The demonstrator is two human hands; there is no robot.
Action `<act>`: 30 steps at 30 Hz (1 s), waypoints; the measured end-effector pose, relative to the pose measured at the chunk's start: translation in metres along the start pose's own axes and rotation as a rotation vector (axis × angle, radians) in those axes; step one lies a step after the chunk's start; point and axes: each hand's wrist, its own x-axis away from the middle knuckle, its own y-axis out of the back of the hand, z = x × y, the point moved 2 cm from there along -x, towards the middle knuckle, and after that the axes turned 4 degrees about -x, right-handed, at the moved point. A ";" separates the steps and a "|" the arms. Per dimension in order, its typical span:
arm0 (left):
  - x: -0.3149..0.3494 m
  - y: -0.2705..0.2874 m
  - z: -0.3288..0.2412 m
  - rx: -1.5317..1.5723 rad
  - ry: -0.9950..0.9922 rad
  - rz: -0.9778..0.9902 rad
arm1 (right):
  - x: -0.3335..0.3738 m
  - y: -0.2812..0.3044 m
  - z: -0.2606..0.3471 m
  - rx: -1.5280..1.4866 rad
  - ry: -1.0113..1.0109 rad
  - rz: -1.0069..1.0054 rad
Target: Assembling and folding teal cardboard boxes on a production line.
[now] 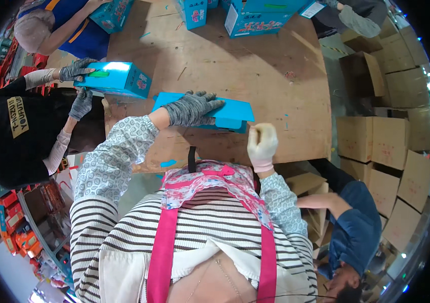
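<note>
A blue cardboard box (174, 99) lies on the wooden table in front of me, with a flat panel (240, 109) and a tab at its right end. My left hand (192, 108), in a grey knitted glove, grips it across the top, fingers toward the right. Just off the box's right end is my right hand (263, 144), in a white glove. Its fingers are curled closed, and I cannot make out anything in them. A small gap separates this hand from the box.
To the left, a co-worker's grey-gloved hands (78, 70) hold another blue box (124, 80) with a green handle. More blue boxes (260, 22) stand at the table's (296, 96) far side, near two more people. Brown cartons (371, 139) are stacked at right; another person bends at lower right.
</note>
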 end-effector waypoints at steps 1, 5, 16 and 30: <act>0.002 0.000 -0.003 0.001 0.001 -0.001 | 0.008 -0.008 0.000 0.024 0.021 0.072; 0.007 0.000 -0.015 -0.107 0.041 0.024 | 0.037 -0.034 0.015 0.011 -0.020 0.403; 0.023 -0.028 -0.043 -0.430 0.100 -0.114 | 0.060 -0.024 0.014 -0.063 0.181 0.315; 0.069 -0.015 -0.074 -0.422 0.090 -0.133 | 0.051 0.001 0.046 0.161 0.226 0.273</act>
